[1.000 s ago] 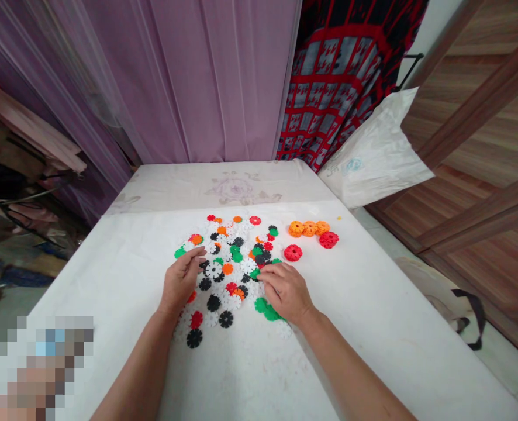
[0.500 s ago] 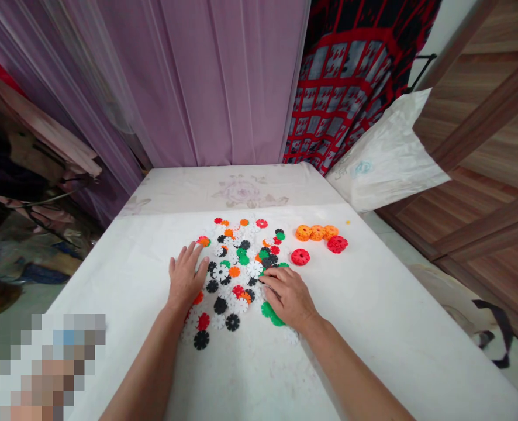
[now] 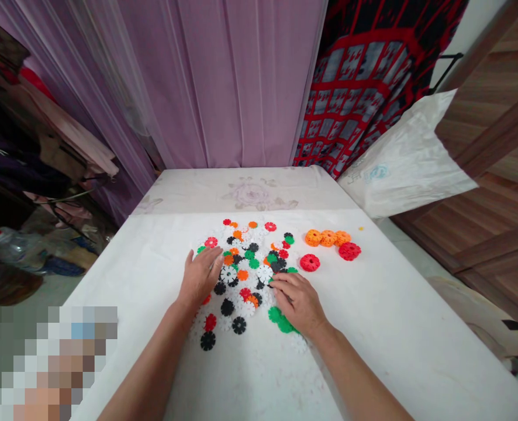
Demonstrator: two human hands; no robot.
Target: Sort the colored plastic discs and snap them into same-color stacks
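1. Okay so, the main thing here is a big messy spread of notched discs, around the middle of the table, with a good gap to both the left and right edges. White, black, red, orange and green, all jumbled and overlapping.

2. Left hand: palm down on the side of the spread facing the table's left edge. Fingers are stretched out and the thumb's off to the side, so it looks like a relaxed, let-go hand. I don't see anything in it.

3. Right hand: on the opposite side of the spread, fingers curled with the tips right at the discs. Can't tell if it's pinching one, the fingers hide that bit.

4. A few green discs overlap just below that hand's thumb, on the side away from the far edge.

5. Over toward the right edge there are three orange stacks, lined up side by side. One red stack sits right by the end of that row closest to the right edge, and another red stack is between the row and the right hand.

6. Tiny yellow bit near the right edge, past the stacks.

7. Floral print along the far edge, purple curtain behind it, and a white bag beside the far right corner.
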